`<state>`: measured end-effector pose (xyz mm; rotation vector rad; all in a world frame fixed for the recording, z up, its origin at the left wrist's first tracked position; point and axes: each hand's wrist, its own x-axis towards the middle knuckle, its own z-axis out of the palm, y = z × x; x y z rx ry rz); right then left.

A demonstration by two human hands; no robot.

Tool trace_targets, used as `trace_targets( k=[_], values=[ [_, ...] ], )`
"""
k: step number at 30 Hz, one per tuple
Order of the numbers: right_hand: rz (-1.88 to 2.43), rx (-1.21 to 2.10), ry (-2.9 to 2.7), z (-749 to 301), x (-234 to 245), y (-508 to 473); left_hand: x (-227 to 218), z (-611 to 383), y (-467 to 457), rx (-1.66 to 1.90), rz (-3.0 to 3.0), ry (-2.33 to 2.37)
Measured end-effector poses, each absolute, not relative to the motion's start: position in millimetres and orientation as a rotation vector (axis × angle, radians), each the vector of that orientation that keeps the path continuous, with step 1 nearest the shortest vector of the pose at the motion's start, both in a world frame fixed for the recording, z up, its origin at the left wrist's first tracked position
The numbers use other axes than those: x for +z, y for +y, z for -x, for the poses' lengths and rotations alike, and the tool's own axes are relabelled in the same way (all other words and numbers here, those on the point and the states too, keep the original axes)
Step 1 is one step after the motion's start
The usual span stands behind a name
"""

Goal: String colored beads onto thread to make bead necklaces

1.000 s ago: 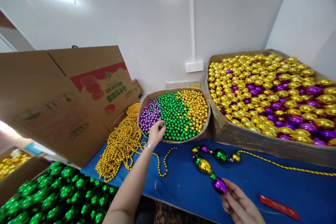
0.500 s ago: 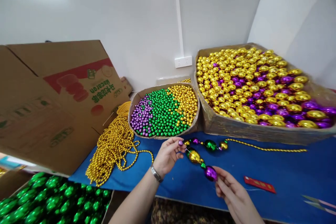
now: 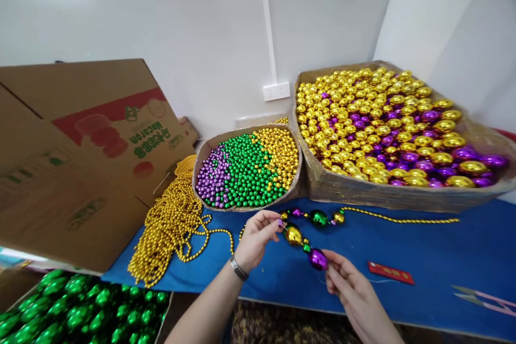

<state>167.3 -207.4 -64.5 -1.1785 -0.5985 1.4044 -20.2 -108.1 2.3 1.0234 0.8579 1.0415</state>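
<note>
My left hand (image 3: 255,237) pinches a small purple bead (image 3: 279,222) at the near end of a bead strand (image 3: 307,234) of large gold, green and purple beads lying on the blue table (image 3: 443,250). My right hand (image 3: 355,293) has its fingers closed on the strand's other end, right beside a large purple bead (image 3: 317,258). A thin gold bead chain (image 3: 399,219) runs on from the strand to the right. Just behind my left hand stands a round cardboard tray (image 3: 299,183) of small purple, green and gold beads.
A big cardboard box (image 3: 387,196) of large gold and purple beads stands at the back right. A heap of gold bead chains (image 3: 169,228) lies left. Folded cartons (image 3: 80,156) lean at left, green beads (image 3: 80,309) below. A red card (image 3: 390,272) and snips (image 3: 484,298) lie right.
My left hand left the tray of small beads, came back to the strand with a small purple bead, and now holds it at the strand's end. The view shifted slightly right.
</note>
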Motion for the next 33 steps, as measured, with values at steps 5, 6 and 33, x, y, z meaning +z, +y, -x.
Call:
trace_targets(
  k=[5, 6, 33],
  values=[
    [1.270, 1.328, -0.669, -167.8, -82.8, -203.4, -13.5, 9.8, -113.5, 0.998, -1.248, 0.986],
    [1.304, 1.308, -0.718, -169.5, -89.3, -202.4, -17.1, 6.9, -114.9, 0.985, -1.287, 1.009],
    [1.283, 0.884, -1.359, -204.8, 33.7, -189.5, -43.1, -63.2, -132.5, 0.616, -2.180, 0.477]
  ],
)
